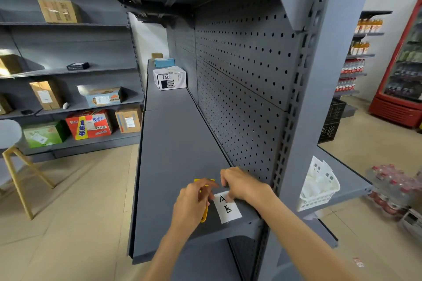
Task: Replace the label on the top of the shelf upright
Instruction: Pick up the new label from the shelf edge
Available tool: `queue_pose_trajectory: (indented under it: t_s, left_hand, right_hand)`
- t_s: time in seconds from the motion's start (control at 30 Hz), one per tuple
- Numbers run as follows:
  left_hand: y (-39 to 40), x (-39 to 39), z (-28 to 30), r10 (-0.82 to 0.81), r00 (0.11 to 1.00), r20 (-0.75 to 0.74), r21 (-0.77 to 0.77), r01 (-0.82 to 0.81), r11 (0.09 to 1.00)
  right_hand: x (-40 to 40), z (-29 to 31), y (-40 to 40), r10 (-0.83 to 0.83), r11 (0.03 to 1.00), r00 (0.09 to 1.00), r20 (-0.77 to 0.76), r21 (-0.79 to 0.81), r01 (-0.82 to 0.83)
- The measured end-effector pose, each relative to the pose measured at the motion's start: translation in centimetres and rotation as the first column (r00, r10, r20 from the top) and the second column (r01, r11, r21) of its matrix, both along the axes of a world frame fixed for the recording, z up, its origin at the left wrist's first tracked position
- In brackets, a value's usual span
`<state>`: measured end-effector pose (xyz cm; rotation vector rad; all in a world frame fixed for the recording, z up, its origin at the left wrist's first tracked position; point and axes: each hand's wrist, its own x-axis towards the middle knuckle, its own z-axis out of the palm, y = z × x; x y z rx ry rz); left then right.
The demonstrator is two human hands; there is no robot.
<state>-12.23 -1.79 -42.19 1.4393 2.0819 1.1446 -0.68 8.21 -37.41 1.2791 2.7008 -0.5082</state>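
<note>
Fingertips (pixel 229 196) on label (pixel 228 209) (lengthwise, flat)

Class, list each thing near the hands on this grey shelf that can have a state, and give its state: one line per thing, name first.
white label: lying flat on the shelf, letters facing up, far end under the right fingers.
yellow tool: held in the left hand, mostly hidden.
left hand: closed around the yellow tool.
right hand: fingertips pinching at the label's far edge.
white basket: hanging on the upright, holding white items.
</note>
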Motion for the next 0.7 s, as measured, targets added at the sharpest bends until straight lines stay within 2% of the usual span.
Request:
queue_pose_trajectory:
  t_s: [0.17, 0.37, 0.57, 0.7]
  left_hand:
    - [0.0, 0.1, 0.0, -0.006, 1.0, 0.012, 0.002, 0.006, 1.0]
    - [-0.7, 0.0, 0.1, 0.006, 0.999, -0.048, 0.089, -0.002, 0.996]
    - [-2.2, 1.1, 2.3, -0.044, 0.991, 0.123, 0.153, 0.025, 0.988]
    - [-3.1, 2.8, 3.8, -0.056, 0.986, 0.16, 0.207, 0.022, 0.978]
  right_hand:
    - [0.0, 0.2, 0.3, 0.023, 1.0, 1.0, -0.006, -0.011, -0.023]
    - [1.9, 0.7, -0.8, -0.029, 0.998, 0.958, -0.285, -0.063, 0.011]
    - [4.3, 2.2, -3.6, -0.064, 0.997, 0.862, -0.502, -0.076, 0.029]
    - [5.7, 2.8, -5.4, -0.083, 0.996, 0.801, -0.592, -0.039, 0.074]
